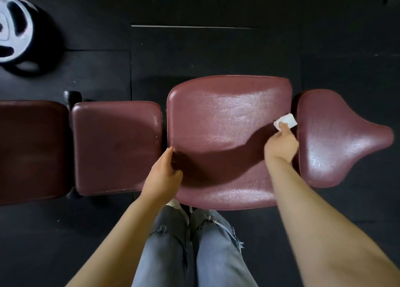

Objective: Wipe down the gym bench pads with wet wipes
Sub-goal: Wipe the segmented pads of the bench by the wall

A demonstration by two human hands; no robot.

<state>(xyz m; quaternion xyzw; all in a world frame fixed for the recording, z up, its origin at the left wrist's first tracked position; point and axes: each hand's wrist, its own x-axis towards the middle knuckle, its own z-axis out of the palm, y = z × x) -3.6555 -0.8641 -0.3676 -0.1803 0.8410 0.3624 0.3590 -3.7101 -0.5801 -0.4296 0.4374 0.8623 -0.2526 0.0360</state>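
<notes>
Item: maroon vinyl gym bench in four padded sections, set on a black rubber floor [216, 48], seen from above. Wide central maroon pad [218, 122]: sheen and fine wet-looking speckle over its far and near parts, judged already wiped at least in part; the middle lies in arm shadow and cannot be read. Flared maroon end pad [337, 139], far right: glossy speckled patches on its near and middle areas, likely also treated. Square maroon pad [116, 144], left of centre: duller, only faint gloss along its right edge, judged not yet wiped. Dark maroon pad [30, 150] at the far left edge: matt, in shadow, state unclear. Small white folded wet wipe [286, 120]: lies at the right edge of the central pad, at the gap before the end pad, pinned beneath the fingers. Right hand [281, 144]: fingers curled round the wipe, pressing it to the surface. Left hand [165, 172]: fingers relaxed and loosely spread, resting on the near-left edge of the central pad, holding nothing. Also present: a grey weight plate [13, 29] on the floor, far left; the person's legs in grey jeans [194, 254], near. Progress estimate: roughly midway; the two left sections remain.
</notes>
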